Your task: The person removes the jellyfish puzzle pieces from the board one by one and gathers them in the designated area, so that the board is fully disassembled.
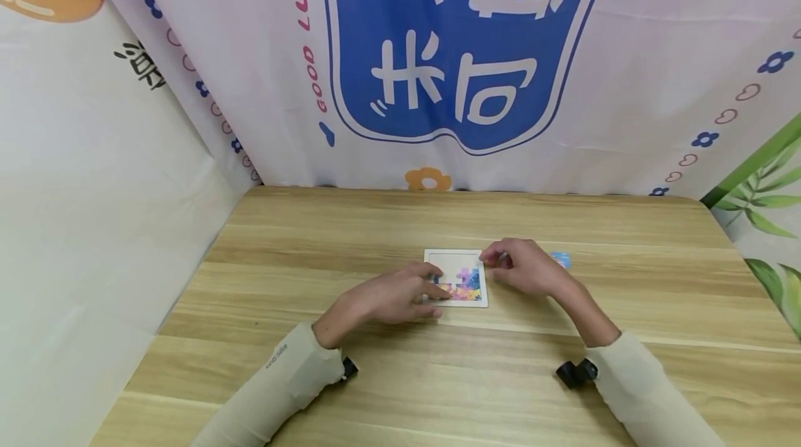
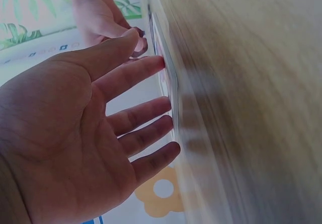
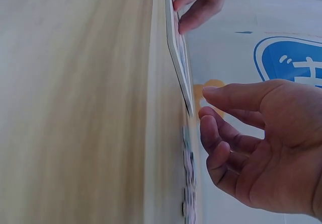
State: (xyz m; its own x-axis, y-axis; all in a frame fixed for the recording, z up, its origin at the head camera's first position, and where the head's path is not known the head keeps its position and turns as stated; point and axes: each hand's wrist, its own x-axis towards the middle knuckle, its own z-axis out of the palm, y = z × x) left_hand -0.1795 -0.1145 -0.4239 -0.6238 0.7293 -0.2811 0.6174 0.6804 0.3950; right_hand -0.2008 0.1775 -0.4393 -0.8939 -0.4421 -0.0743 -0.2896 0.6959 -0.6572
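A small jigsaw puzzle in a white frame (image 1: 455, 303) lies on the table, with colourful pieces fitted along its lower and right parts and bare white board at the upper left. My left hand (image 1: 403, 292) reaches over its left side. The straight, spread fingers (image 2: 143, 109) of that hand rest on the puzzle, as the left wrist view shows. At the frame's upper right corner is my right hand (image 1: 526, 266), its fingers loosely bent. In the right wrist view a gap shows between thumb and index finger (image 3: 209, 112), with nothing visible in it.
Loose puzzle pieces (image 1: 561, 259) lie to the right of the frame, partly hidden behind my right hand; several show edge-on (image 3: 188, 178) in the right wrist view. A printed curtain (image 1: 281, 120) hangs along the table's (image 1: 313, 224) far edge.
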